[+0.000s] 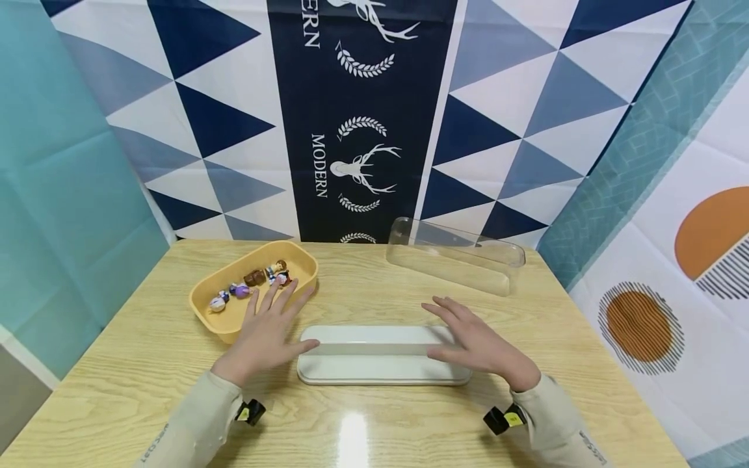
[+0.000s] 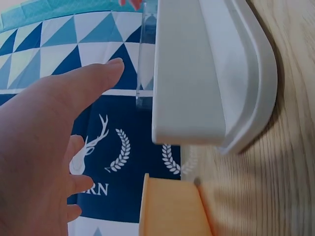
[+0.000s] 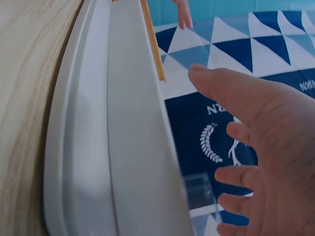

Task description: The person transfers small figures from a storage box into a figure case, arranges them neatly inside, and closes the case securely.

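A white stepped stand [image 1: 374,370] lies lengthwise on the table in front of the person. The left hand [image 1: 266,338] hovers at its left end with fingers spread, holding nothing. Over its right end hangs the right hand [image 1: 482,344], fingers extended and holding nothing. In the left wrist view the left hand [image 2: 44,132] is beside the stand [image 2: 189,73], apart from it. The right wrist view has the right hand [image 3: 266,142] next to the stand [image 3: 138,123] with a gap between them. Several small figures [image 1: 240,290] lie in a yellow tray [image 1: 231,337], beyond the left hand's fingers.
A clear, long plastic cover [image 1: 456,265] stands at the back right of the wooden table [image 1: 374,422]. Behind the table hangs a patterned cloth [image 1: 363,97], with teal cloth [image 1: 76,162] on the left and a white printed cloth [image 1: 673,260] on the right.
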The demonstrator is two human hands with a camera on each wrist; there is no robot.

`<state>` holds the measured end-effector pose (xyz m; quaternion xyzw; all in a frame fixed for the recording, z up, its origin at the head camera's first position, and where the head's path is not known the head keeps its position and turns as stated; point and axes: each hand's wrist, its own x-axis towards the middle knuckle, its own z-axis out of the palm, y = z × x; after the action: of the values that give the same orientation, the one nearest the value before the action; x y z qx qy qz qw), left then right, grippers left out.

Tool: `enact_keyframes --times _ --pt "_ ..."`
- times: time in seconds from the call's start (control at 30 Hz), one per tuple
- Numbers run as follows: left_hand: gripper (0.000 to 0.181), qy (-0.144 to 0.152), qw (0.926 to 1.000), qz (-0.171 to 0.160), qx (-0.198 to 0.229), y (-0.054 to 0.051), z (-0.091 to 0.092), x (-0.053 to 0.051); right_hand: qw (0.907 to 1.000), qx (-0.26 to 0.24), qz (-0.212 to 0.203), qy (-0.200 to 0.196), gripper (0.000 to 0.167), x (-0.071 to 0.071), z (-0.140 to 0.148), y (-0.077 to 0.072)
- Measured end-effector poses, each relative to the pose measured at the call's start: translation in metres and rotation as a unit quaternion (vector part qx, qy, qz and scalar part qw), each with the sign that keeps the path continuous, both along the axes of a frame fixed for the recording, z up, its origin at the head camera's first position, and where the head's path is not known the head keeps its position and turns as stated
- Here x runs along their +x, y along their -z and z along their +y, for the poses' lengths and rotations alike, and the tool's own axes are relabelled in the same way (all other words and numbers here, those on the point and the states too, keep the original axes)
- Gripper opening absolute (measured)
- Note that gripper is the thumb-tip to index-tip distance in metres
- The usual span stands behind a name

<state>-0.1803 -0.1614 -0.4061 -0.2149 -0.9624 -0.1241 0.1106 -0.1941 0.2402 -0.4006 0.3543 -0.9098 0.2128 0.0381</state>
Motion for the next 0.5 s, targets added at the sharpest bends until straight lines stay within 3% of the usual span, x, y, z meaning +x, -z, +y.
enact_keyframes --times 0.17,0.37,0.5 --pt "0.085 0.006 0.9999 0.008 0.004 -0.003 -0.01 -0.003 0.997 -0.043 -0.061 -0.018 0.075 -0.004 0.009 0.007" --pt "0.081 0.014 0.9999 0.002 -0.001 -0.008 -0.023 -0.01 0.9863 -0.095 -0.134 -0.016 0.08 -0.007 0.022 0.012" --pt "0.081 0.016 0.9997 0.01 -0.015 -0.013 -0.032 -0.014 0.9805 -0.123 -0.153 -0.015 0.078 -0.008 0.032 0.019"
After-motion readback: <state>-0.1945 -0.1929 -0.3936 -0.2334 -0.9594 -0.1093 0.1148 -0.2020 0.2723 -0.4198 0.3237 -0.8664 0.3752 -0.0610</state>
